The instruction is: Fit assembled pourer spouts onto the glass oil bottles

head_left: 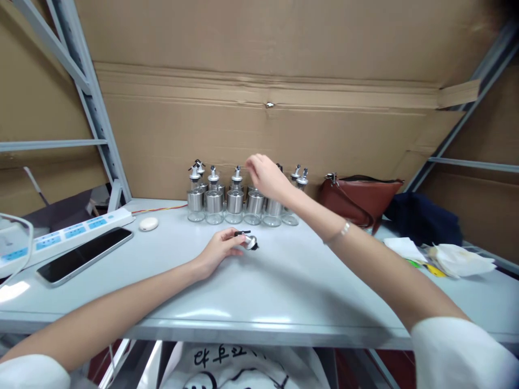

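Observation:
Several glass oil bottles with steel bands and pour spouts stand in rows at the back of a pale grey table. My right hand reaches over the row, fingers pinched together above a bottle that has no cap. What the fingers hold is hidden. My left hand rests on the table in front of the bottles, fingers closed around a loose steel spout cap with a black part.
A white power strip, a dark phone and a small white oval object lie at the left. A brown bag, dark cloth and crumpled white tissues sit at the right. Cardboard backs the shelf.

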Available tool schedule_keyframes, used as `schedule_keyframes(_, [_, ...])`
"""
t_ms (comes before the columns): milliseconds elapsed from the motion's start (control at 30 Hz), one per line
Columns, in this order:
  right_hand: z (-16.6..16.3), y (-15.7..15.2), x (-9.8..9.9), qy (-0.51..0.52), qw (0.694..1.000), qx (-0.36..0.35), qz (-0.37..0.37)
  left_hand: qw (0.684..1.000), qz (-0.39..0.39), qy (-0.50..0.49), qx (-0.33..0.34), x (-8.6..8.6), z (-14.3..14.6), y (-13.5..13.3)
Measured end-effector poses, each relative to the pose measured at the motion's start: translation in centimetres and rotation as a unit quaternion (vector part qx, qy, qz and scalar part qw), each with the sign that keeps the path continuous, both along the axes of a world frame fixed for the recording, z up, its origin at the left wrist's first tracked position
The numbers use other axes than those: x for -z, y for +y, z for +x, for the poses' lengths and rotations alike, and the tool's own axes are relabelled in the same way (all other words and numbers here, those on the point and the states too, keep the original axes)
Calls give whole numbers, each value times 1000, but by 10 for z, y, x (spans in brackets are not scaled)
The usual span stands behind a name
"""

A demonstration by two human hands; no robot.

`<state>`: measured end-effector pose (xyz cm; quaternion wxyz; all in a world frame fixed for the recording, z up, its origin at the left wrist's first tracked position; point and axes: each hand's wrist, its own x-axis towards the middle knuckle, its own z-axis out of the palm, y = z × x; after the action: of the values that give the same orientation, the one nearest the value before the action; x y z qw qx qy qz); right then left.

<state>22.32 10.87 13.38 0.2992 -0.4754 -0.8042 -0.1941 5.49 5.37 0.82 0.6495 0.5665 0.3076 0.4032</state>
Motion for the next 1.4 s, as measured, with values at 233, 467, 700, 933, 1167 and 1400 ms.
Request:
schedule_keyframes(233, [1,94,-30,-115,975,97,-164,998,-51,-34,7,-4,1,-4])
schedule_keyframes(467, [-11,106,-24,-127,963,145,-190,998,-38,-38,12,-7,1,-5])
schedule_keyframes(700, [-11,106,-41,-96,973,151,-147,998,-7,-50,-33,-10,-4,1])
schedule_keyframes(933, [20,94,-104,52,993,77,67,990,-8,-95,-101,-19,-8,3])
schedule_keyframes(1167, [35,30,-86,270,945,-91,162,988,-31,-98,-113,-23,-10,4])
schedule_keyframes(1400, [0,-69,50,359,912,-195,45,985,95,-74,-123,-28,-10,9])
